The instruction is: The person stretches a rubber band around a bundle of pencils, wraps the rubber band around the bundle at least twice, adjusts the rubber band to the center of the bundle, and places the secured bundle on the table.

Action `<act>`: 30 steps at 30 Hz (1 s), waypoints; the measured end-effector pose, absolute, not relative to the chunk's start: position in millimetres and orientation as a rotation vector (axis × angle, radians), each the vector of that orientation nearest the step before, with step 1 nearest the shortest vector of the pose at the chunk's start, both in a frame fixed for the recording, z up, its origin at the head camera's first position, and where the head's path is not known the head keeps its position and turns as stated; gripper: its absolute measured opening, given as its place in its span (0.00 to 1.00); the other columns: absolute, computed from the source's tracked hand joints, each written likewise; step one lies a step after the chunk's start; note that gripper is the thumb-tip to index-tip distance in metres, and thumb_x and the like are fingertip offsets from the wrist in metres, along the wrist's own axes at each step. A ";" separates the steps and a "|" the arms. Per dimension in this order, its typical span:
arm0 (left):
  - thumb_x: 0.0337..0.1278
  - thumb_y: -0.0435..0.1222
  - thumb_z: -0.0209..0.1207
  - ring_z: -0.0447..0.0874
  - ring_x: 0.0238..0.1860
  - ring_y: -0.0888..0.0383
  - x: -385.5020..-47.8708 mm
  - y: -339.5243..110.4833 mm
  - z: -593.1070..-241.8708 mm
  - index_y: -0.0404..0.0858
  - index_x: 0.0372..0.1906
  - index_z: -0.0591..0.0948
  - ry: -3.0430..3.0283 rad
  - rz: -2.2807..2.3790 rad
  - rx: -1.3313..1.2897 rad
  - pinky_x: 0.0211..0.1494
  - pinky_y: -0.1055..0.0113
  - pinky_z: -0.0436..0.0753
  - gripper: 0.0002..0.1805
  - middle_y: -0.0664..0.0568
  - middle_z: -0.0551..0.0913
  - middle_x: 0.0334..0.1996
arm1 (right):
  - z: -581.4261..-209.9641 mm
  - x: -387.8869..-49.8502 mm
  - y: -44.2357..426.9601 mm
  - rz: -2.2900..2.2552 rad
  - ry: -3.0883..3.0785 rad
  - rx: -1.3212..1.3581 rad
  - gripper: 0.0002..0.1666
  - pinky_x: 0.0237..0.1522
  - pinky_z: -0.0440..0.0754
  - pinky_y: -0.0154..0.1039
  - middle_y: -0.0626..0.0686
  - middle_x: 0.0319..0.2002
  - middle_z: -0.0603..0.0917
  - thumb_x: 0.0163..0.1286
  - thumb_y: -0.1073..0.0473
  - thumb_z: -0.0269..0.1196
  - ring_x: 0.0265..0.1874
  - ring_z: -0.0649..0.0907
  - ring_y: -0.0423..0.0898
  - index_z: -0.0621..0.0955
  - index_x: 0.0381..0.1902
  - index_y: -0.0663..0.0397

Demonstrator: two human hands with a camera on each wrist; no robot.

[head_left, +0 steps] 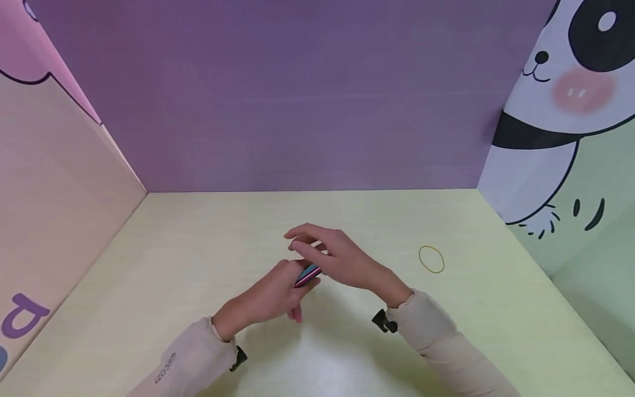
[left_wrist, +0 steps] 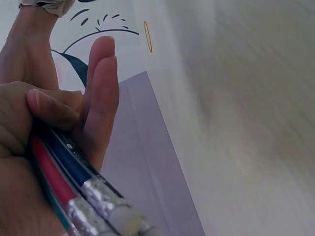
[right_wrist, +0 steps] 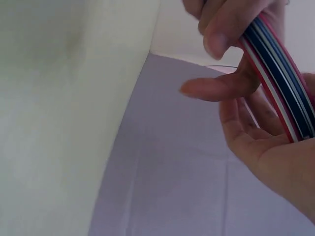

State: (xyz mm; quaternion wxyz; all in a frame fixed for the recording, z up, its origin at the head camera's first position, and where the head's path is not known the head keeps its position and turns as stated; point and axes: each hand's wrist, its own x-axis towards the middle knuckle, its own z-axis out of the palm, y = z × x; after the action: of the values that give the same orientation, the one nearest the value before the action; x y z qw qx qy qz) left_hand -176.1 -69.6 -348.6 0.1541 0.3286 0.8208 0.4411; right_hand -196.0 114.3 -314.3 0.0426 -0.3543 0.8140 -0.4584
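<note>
A bundle of striped pencils [head_left: 308,275] in red, white, blue and teal lies in the grip of my left hand [head_left: 278,289]. Silver ferrules and pale erasers of the pencils [left_wrist: 103,209] show close up in the left wrist view, beside the palm. My right hand [head_left: 342,258] is just above and to the right of the left one, its fingers extended and loosely bent over the bundle. In the right wrist view the pencils [right_wrist: 280,73] run past the right palm [right_wrist: 275,152]; whether it touches them I cannot tell.
A thin yellow rubber band [head_left: 443,265] lies on the pale tabletop [head_left: 198,231], to the right of the hands. A purple panel [head_left: 297,110] stands behind, with printed cartoon panels on both sides.
</note>
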 end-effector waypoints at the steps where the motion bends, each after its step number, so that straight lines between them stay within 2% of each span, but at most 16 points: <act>1: 0.73 0.29 0.52 0.85 0.15 0.51 -176.5 -69.8 -347.7 0.34 0.59 0.74 2.361 1.258 0.955 0.20 0.63 0.84 0.14 0.37 0.76 0.28 | -314.2 -196.2 116.9 -1.486 2.443 -1.070 0.18 0.53 0.81 0.43 0.47 0.53 0.83 0.80 0.50 0.51 0.51 0.83 0.41 0.77 0.62 0.45; 4: 0.73 0.28 0.52 0.85 0.15 0.53 -176.7 -71.1 -344.6 0.34 0.59 0.75 2.400 1.254 0.971 0.20 0.64 0.83 0.14 0.40 0.77 0.25 | -311.1 -194.7 126.6 -1.679 2.360 -1.034 0.20 0.57 0.79 0.49 0.48 0.56 0.82 0.81 0.47 0.48 0.56 0.80 0.45 0.75 0.64 0.44; 5: 0.72 0.28 0.52 0.85 0.14 0.53 -176.3 -71.4 -343.6 0.35 0.58 0.76 2.414 1.261 0.972 0.20 0.64 0.83 0.14 0.41 0.76 0.24 | -310.1 -193.9 129.3 -1.712 2.361 -1.032 0.21 0.60 0.77 0.50 0.47 0.57 0.81 0.81 0.47 0.47 0.58 0.79 0.45 0.75 0.65 0.44; 7: 0.72 0.27 0.52 0.84 0.14 0.54 -175.1 -71.5 -342.1 0.37 0.56 0.76 2.444 1.267 0.973 0.20 0.64 0.83 0.12 0.44 0.76 0.20 | -309.6 -191.3 133.5 -1.720 2.378 -1.027 0.23 0.62 0.74 0.52 0.45 0.61 0.79 0.82 0.46 0.44 0.61 0.77 0.44 0.73 0.67 0.43; 8: 0.72 0.27 0.52 0.84 0.14 0.56 -174.3 -71.0 -341.6 0.38 0.53 0.76 2.467 1.252 0.983 0.20 0.65 0.83 0.10 0.46 0.75 0.19 | -310.1 -189.5 134.7 -1.705 2.377 -1.025 0.24 0.64 0.73 0.52 0.44 0.63 0.78 0.82 0.45 0.43 0.63 0.76 0.44 0.72 0.69 0.42; 12: 0.70 0.27 0.53 0.81 0.13 0.63 -170.7 -67.8 -340.3 0.39 0.54 0.75 2.601 1.124 1.059 0.19 0.70 0.78 0.12 0.58 0.75 0.17 | -315.7 -180.3 134.0 -1.585 2.420 -1.044 0.25 0.67 0.69 0.48 0.41 0.67 0.74 0.83 0.46 0.40 0.67 0.72 0.41 0.68 0.72 0.39; 16: 0.66 0.25 0.54 0.78 0.12 0.70 -168.8 -64.7 -340.6 0.38 0.55 0.76 2.702 1.047 1.100 0.17 0.71 0.71 0.15 0.62 0.75 0.16 | -320.3 -174.1 129.1 -1.592 2.504 -1.169 0.26 0.63 0.74 0.43 0.45 0.65 0.75 0.82 0.55 0.46 0.63 0.76 0.42 0.64 0.75 0.39; 21: 0.67 0.25 0.53 0.81 0.13 0.64 -168.9 -58.5 -341.6 0.38 0.55 0.74 2.652 1.133 1.116 0.18 0.70 0.74 0.15 0.60 0.77 0.17 | -318.1 -172.9 124.6 -1.766 2.504 -1.384 0.33 0.57 0.80 0.42 0.50 0.59 0.77 0.78 0.67 0.51 0.58 0.80 0.45 0.61 0.77 0.45; 27: 0.65 0.24 0.53 0.81 0.14 0.65 -166.6 -60.0 -341.9 0.42 0.59 0.71 2.664 1.130 1.122 0.17 0.70 0.75 0.20 0.61 0.76 0.16 | -310.6 -171.4 133.9 -1.841 2.537 -1.358 0.41 0.61 0.77 0.44 0.49 0.59 0.77 0.72 0.67 0.60 0.61 0.76 0.47 0.59 0.77 0.40; 30: 0.63 0.22 0.54 0.81 0.14 0.66 -165.6 -62.4 -342.7 0.42 0.59 0.71 2.674 1.133 1.137 0.16 0.70 0.74 0.22 0.61 0.75 0.17 | -310.6 -168.8 137.5 -1.788 2.588 -1.317 0.42 0.63 0.75 0.45 0.47 0.62 0.75 0.71 0.64 0.62 0.63 0.75 0.46 0.58 0.77 0.38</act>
State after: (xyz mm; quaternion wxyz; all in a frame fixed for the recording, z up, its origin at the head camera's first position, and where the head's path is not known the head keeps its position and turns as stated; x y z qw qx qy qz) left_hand -165.6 -62.4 -342.7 0.0116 0.3645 0.8573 0.3634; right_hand -168.8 137.5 -310.6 -0.1338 -0.3828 0.7521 -0.5195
